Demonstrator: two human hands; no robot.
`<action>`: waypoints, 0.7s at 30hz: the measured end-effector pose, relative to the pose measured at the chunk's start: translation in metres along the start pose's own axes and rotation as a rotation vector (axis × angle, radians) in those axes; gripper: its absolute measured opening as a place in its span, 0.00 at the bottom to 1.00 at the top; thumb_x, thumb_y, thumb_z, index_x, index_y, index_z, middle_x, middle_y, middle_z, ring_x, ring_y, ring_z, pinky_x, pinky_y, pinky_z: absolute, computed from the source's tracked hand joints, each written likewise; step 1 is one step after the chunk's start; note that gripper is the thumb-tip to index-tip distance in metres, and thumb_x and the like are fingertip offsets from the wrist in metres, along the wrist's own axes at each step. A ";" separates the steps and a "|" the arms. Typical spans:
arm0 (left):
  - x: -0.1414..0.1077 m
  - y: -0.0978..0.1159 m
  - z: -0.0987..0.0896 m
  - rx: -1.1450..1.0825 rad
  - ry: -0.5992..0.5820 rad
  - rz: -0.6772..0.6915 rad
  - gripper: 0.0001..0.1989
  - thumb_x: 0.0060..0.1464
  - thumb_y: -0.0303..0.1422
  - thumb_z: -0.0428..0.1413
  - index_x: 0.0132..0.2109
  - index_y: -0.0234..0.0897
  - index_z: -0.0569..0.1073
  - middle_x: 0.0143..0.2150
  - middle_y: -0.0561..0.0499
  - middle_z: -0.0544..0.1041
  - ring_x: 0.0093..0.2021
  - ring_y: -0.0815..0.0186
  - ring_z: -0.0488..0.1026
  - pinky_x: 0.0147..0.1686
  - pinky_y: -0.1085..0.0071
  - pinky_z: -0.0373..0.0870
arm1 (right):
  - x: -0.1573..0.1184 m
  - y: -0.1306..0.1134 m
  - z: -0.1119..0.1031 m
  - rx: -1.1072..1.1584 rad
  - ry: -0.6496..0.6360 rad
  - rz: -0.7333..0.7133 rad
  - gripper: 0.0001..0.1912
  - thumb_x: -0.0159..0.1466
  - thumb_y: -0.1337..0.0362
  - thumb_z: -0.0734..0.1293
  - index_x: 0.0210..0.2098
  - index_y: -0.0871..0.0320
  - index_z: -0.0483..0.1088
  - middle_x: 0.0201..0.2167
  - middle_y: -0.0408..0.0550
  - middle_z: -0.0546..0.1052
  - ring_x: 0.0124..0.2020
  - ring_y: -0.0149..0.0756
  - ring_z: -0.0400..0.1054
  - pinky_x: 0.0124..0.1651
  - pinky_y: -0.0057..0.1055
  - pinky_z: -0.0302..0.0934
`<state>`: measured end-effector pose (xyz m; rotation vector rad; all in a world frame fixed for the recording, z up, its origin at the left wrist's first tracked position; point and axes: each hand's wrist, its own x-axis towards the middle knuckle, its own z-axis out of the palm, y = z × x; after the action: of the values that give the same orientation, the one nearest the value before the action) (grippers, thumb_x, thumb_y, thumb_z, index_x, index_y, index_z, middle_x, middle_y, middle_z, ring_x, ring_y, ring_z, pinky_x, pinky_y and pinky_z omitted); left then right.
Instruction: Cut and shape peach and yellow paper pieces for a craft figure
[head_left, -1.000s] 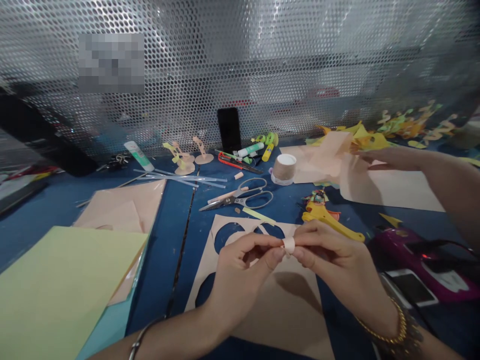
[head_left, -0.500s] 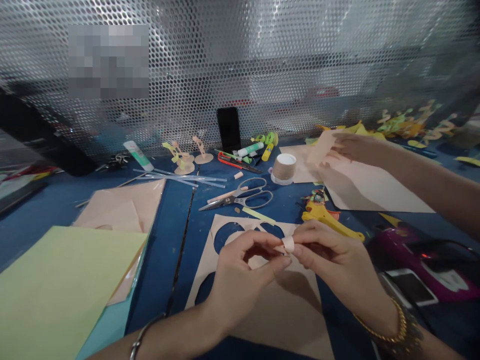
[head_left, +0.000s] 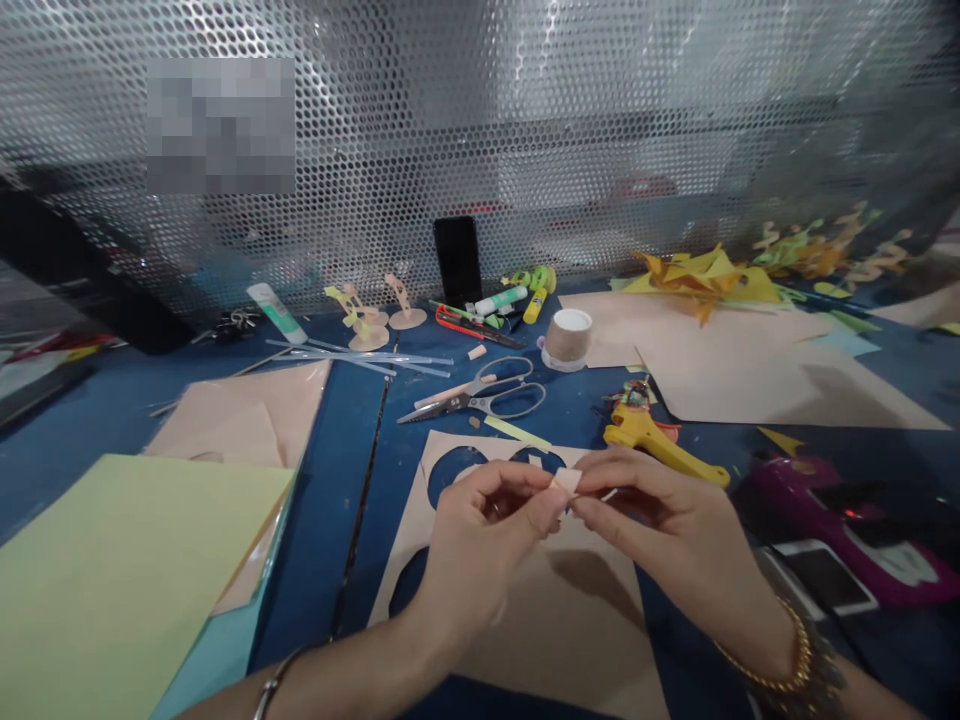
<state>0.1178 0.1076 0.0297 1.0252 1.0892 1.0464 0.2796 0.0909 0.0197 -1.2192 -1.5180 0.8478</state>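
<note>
Between my two hands is a small pale paper strip (head_left: 568, 481), folded or curled at the fingertips. My left hand (head_left: 487, 540) pinches one end with thumb and forefinger. From the other side my right hand (head_left: 667, 530) grips it the same way; part of the strip pokes out by the right fingers. Below both hands lies a tan paper sheet (head_left: 555, 630) with round holes cut out of it. A pair of scissors (head_left: 480, 398) rests just beyond, next to a thin yellow-green strip (head_left: 517, 433).
A yellow hot glue gun (head_left: 667, 450) and a paper-covered cup (head_left: 567, 338) stand beyond my right hand. Paper sheets (head_left: 135, 570) are stacked at left. Clear glue sticks (head_left: 360, 355), small paper figures (head_left: 405, 303) and a propped phone (head_left: 457, 258) line the back. A purple device (head_left: 847, 530) sits right.
The paper strip has been turned between my fingertips and now shows a flatter face. Another person's arm has withdrawn at the right, and the large tan sheet there has shifted rightward.
</note>
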 end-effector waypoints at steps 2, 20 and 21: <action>0.000 -0.001 0.000 -0.017 -0.016 0.005 0.04 0.45 0.30 0.64 0.28 0.35 0.78 0.21 0.56 0.74 0.24 0.74 0.69 0.27 0.80 0.66 | 0.000 0.000 0.000 0.018 0.028 0.008 0.03 0.57 0.66 0.71 0.31 0.51 0.76 0.33 0.43 0.79 0.35 0.31 0.75 0.32 0.19 0.71; 0.001 -0.008 -0.004 0.065 -0.072 0.105 0.05 0.48 0.29 0.64 0.34 0.42 0.81 0.32 0.55 0.80 0.32 0.71 0.74 0.34 0.78 0.70 | 0.002 -0.003 -0.001 0.133 0.022 0.079 0.02 0.58 0.64 0.71 0.30 0.54 0.77 0.29 0.43 0.79 0.27 0.28 0.73 0.30 0.19 0.70; 0.000 -0.008 -0.004 0.062 -0.070 0.105 0.06 0.47 0.28 0.64 0.35 0.42 0.81 0.33 0.55 0.80 0.33 0.70 0.75 0.34 0.78 0.71 | 0.002 -0.002 -0.001 0.161 0.023 0.091 0.01 0.58 0.64 0.71 0.30 0.54 0.77 0.29 0.43 0.79 0.27 0.28 0.73 0.30 0.19 0.70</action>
<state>0.1149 0.1070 0.0209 1.1706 1.0256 1.0580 0.2795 0.0920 0.0223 -1.1813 -1.3568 0.9933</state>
